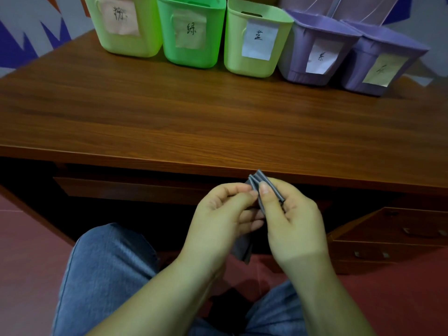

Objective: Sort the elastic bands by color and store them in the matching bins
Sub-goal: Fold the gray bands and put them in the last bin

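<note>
Bands: a bunch of grey bands [257,184] was held in both hands below the near edge of the desk [169,112], above the lap; its top fanned out above the fingertips and its lower end hung between the palms.
Left hand [218,214]: fingers curled, thumb and forefinger pinched the bands from the left.
Right hand [293,219]: fingers curled round the bunch, thumb pressed on its front.
Bins: five stood in a row along the far edge, each with a paper label; from left, three green bins [191,32], then two purple bins [315,47] at far right.
Jeans [109,263]: at near left under the arms.
Drawers [392,238]: at right, below the desk.
</note>
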Tool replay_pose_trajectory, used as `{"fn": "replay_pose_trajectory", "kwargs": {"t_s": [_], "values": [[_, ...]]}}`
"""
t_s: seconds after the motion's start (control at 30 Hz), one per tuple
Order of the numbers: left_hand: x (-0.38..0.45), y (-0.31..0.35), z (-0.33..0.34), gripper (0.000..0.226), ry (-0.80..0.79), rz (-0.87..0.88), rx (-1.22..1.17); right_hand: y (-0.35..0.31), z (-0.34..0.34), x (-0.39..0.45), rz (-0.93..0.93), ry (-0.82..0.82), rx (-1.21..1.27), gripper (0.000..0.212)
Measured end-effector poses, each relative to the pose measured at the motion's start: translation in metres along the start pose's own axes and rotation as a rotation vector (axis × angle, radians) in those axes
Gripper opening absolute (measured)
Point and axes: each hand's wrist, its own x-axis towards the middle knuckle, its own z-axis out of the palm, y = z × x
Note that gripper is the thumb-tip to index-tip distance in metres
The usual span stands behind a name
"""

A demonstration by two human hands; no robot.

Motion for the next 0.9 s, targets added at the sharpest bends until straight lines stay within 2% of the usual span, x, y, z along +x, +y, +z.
{"fn": "replay_pose_trajectory", "kwargs": {"t_s": [0.3, 0.73, 0.9], "values": [[0.0, 0.005, -0.001, 0.01, 0.04, 0.012, 0.02, 0.003, 0.002, 0.001, -0.008, -0.025, 0.065, 0.019], [0.006, 0.004, 0.002, 0.012, 0.052, -0.037, 0.004, 0.011, 0.003, 0.002, 0.026, 0.114, 0.059, 0.023], [0.01, 0.003, 0.004, 0.007, 0.04, -0.028, 0.025, 0.014, 0.004, 0.004, 0.032, 0.073, 0.073, 0.02]]}}
